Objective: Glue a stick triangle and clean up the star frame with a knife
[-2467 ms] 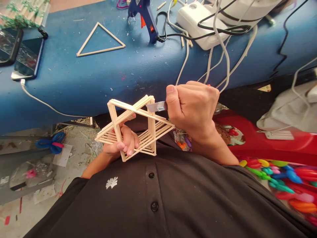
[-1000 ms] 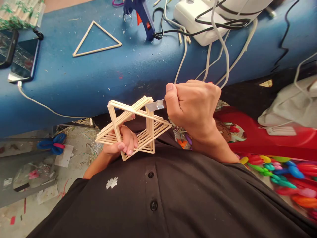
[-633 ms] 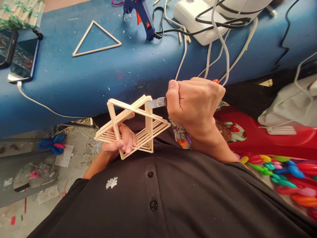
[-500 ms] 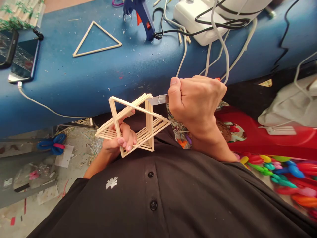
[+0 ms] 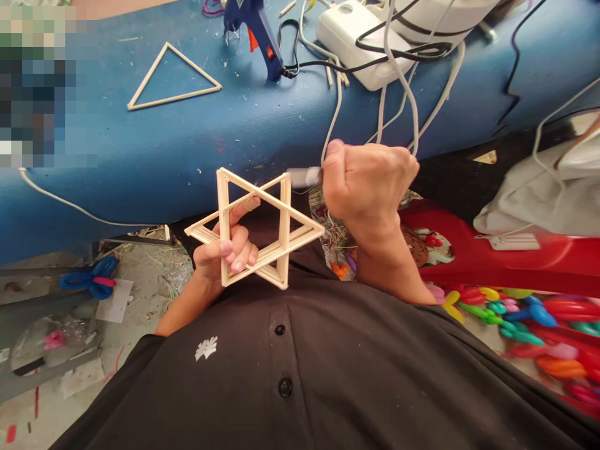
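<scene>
Left hand (image 5: 238, 245) clamped on the eight-o'clock side of the stick star (image 5: 284, 231), presumably bracing it against the knife (image 5: 300, 177), whose handle is hidden inside the tightly closed right hand (image 5: 368, 181). The star, at eight o'clock from that right hand, now faces us more squarely than a moment ago, the blurred blade out beside its one-o'clock tip.

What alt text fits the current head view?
The left hand holds a six-pointed star frame of thin wood; the right hand grips a knife, which is blurred beside the star's upper right tip. Behind, a stick triangle and a blue glue gun lie on a blue surface.
</scene>
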### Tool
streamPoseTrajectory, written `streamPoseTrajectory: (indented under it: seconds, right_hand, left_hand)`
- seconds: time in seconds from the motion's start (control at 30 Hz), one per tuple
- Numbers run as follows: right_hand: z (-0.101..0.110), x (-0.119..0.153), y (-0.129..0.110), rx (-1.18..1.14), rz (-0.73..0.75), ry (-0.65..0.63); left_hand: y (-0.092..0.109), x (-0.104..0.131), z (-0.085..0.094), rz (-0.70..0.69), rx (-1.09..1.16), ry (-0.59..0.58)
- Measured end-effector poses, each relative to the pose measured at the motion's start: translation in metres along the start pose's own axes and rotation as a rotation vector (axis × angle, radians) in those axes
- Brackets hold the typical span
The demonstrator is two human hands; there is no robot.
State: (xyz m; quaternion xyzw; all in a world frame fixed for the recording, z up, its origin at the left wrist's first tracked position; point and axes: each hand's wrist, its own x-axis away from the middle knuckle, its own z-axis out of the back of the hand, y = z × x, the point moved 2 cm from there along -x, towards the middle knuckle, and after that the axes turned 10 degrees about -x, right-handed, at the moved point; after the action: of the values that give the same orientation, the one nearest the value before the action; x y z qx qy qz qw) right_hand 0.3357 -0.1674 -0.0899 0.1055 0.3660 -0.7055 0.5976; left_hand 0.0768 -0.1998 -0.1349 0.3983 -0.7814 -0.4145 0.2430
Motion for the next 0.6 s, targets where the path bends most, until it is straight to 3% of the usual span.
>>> streamPoseTrajectory:
  seconds: [0.13, 0.2, 0.3, 0.37, 0.47, 0.6]
  right_hand:
    - [0.002, -0.025, 0.066, 0.357, -0.288, 0.156]
    - [0.008, -0.025, 0.077, 0.361, -0.236, 0.154]
    - [0.024, -0.003, 0.047, 0.143, 0.025, 0.170]
    - [0.030, 0.016, 0.012, -0.043, 0.161, 0.065]
    - [0.032, 0.029, -0.029, -0.164, 0.185, -0.038]
    - [0.029, 0.025, -0.044, -0.222, 0.180, -0.092]
  left_hand:
    - [-0.001, 0.010, 0.007, 0.010, -0.023, -0.043]
    - [-0.003, 0.012, 0.008, -0.007, -0.030, -0.017]
    - [-0.004, 0.010, 0.003, -0.105, -0.041, -0.057]
    - [-0.005, 0.007, -0.001, -0.190, -0.062, -0.113]
    - [-0.005, 0.005, -0.005, -0.284, -0.085, -0.186]
    - [-0.005, 0.007, -0.004, -0.338, -0.086, -0.260]
